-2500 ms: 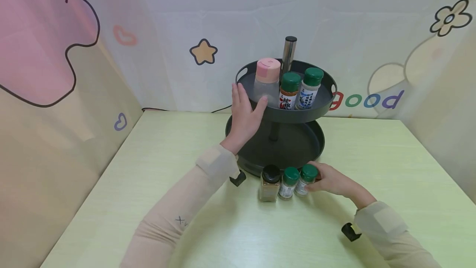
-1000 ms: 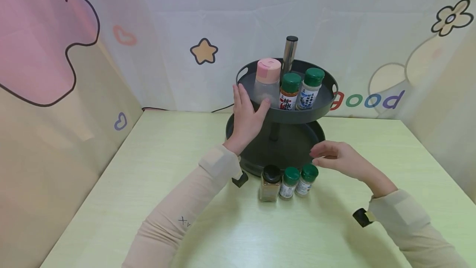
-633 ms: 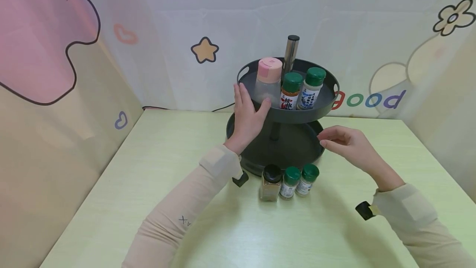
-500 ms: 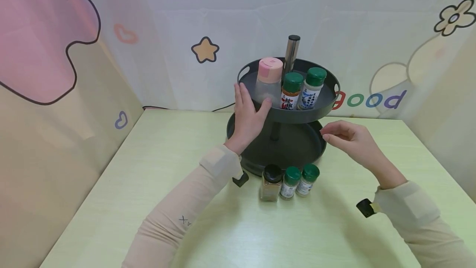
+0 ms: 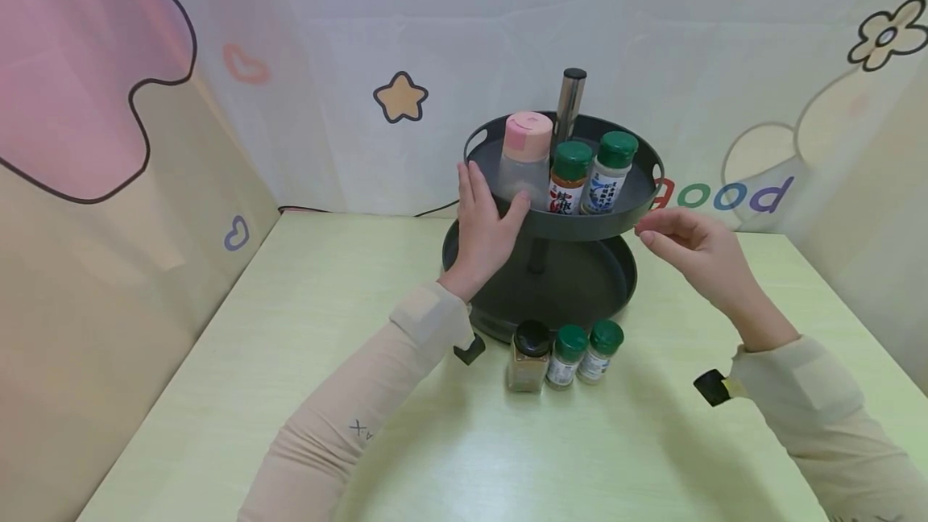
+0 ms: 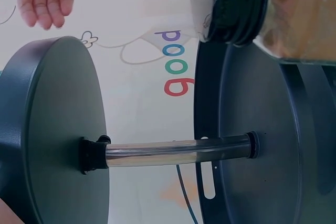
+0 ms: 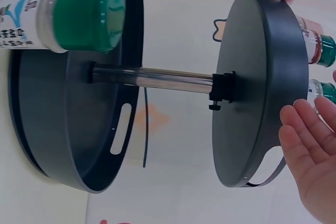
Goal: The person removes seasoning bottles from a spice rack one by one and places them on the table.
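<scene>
Pale green tabletop (image 5: 348, 264), cartoon-printed cloth backdrop (image 5: 312, 127), orange star (image 5: 401, 97)

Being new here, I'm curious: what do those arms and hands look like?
These are a person's. The left hand and right hand are bare. The left sleeve and right sleeve are beige, each with a paler cuff band and a small black block at the wrist. Dark, X-like marks show on the left sleeve.

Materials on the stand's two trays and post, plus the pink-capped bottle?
Upper tray, lower tray: probably coated metal, matte dark grey, thin-walled; plastic possible.

Post: looks like polished metal, with bright streaked reflections.

Pink-capped bottle: likely plastic; body translucent, frosted-looking. Glass not ruled out.
</scene>
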The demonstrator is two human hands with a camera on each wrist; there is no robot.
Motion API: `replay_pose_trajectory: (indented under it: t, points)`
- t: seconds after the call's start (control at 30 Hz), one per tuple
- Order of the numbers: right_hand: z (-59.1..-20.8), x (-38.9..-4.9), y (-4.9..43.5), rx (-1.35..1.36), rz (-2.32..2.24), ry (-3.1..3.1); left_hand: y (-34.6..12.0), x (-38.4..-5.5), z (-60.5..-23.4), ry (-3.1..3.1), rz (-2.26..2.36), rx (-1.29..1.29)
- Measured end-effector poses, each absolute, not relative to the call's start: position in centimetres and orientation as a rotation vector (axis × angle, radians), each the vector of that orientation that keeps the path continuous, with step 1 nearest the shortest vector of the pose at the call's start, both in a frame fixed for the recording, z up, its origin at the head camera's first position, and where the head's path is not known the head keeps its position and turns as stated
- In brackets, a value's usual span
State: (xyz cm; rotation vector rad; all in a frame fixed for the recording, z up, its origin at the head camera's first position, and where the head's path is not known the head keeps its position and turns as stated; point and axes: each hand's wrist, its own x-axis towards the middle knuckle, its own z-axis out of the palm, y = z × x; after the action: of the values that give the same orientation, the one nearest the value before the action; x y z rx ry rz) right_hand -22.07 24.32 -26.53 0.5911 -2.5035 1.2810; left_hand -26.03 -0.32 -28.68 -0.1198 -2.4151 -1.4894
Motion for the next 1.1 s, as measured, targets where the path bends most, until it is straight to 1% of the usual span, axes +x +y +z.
replay_pose_trajectory:
  t: [0.47,1.1]
  points:
    - [-25.0,-22.9,24.0,0.517,1.285,-2.381,-0.3,-26.0,-28.6,-2.412,-1.474,-0.119]
    - [-22.9,-24.0,22.5,0.436,1.157,-2.584,-0.4,-26.0,-28.7,-2.41,-1.47,-0.132]
